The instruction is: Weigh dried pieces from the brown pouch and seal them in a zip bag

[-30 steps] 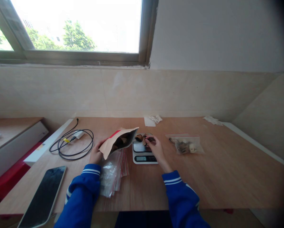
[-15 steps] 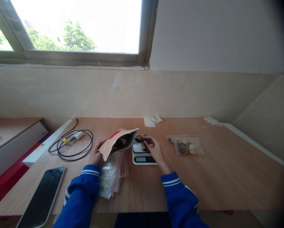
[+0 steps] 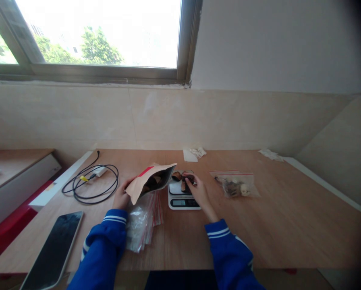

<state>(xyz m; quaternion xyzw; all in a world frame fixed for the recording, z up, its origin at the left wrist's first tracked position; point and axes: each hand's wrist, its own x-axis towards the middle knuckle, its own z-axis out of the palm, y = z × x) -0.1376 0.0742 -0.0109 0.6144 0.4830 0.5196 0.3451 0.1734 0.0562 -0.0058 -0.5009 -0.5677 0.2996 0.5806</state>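
Note:
My left hand is closed round the side of a brown paper pouch, tilted with its mouth open toward the right. Dark brown pieces show inside it. Over a small white kitchen scale, my right hand pinches a dark brown dried piece at the weighing plate. Another curled brown piece lies on the plate's left part. What these dried pieces are, I cannot tell. Clear zip bags with red edges lie stacked below the pouch, partly under it.
At the right lies a zip bag of dried pieces. A coiled black cable and a white adapter are at the left, with a phone nearer me. Crumpled tissue sits at the back edge; more tissue is back right.
The fingers of my right hand have shifted slightly over the scale, and the brown piece by them has turned or moved a little. The pouch and my left hand stay put.

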